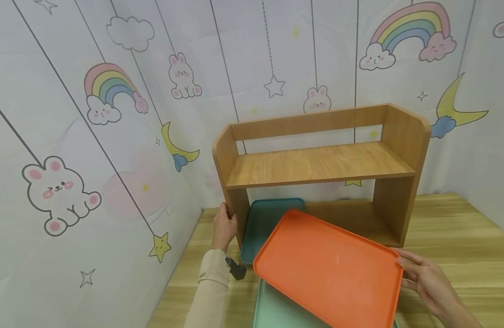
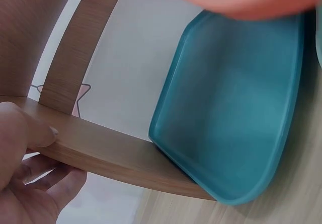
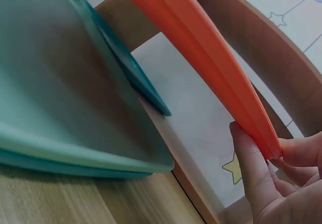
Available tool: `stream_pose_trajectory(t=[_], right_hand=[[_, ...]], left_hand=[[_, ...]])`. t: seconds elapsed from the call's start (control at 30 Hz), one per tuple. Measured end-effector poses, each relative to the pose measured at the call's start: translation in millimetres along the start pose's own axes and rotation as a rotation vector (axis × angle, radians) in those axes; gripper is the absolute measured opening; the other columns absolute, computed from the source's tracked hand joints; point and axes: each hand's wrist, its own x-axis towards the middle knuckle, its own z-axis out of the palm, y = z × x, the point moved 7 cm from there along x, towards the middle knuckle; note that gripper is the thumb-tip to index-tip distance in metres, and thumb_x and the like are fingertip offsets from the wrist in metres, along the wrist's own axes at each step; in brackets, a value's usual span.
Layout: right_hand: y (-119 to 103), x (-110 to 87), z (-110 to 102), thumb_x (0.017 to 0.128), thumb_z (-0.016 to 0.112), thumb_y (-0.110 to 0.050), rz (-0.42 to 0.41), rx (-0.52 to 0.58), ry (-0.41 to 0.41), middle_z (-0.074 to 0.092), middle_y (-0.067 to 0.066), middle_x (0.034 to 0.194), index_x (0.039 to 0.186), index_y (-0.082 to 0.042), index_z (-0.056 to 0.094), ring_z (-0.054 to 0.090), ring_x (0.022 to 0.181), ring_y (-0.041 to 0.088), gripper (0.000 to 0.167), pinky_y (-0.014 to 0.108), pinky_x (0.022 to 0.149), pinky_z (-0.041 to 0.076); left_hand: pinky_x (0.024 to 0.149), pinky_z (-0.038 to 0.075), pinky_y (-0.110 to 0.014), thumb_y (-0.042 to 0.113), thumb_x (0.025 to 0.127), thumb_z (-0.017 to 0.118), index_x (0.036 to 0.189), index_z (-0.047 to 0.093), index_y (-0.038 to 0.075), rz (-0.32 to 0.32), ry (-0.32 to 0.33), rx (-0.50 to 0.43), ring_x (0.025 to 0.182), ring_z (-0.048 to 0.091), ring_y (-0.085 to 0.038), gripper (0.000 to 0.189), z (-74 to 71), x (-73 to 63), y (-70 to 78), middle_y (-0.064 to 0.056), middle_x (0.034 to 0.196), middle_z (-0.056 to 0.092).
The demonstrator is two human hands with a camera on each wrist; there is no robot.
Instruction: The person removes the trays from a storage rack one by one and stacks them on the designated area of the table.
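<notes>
My right hand [image 1: 429, 279] pinches an orange tray [image 1: 331, 266] at its right edge, thumb on one face and fingers on the other in the right wrist view. The tray is held tilted in front of a small wooden shelf [image 1: 317, 163]. With thumb and fingers on either side, my left hand [image 1: 225, 229] grips the shelf's left side panel [image 2: 115, 148]. A dark teal tray [image 1: 266, 223] lies inside the lower compartment at the left, partly covered by the orange one. Below the orange tray is a light green tray [image 1: 280, 305], its middle hidden in the head view.
Another teal tray [image 3: 75, 167] shows under the light green one in the right wrist view. The wooden-patterned table [image 1: 452, 232] extends to the right of the shelf. White walls [image 1: 124, 273] with cartoon prints stand close behind and at the left.
</notes>
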Motion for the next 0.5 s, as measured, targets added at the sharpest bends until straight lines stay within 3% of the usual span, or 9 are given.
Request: stream_pose_trajectory(t=[0.5], right_hand=[[9.1,2.9,-2.1,0.099,0.05,-0.021,0.043,-0.125,0.045,0.067,-0.021,0.103,0.106,-0.041,0.065,0.065,0.094,0.003,0.026,0.032,0.076,0.057]], left_hand=[[0.082,0.053,-0.05,0.0,0.089,0.058,0.114,0.049,-0.002,0.005,0.015,0.023,0.096,0.064,-0.038,0.027,-1.1,0.2,0.8,-0.026,0.106,0.063]])
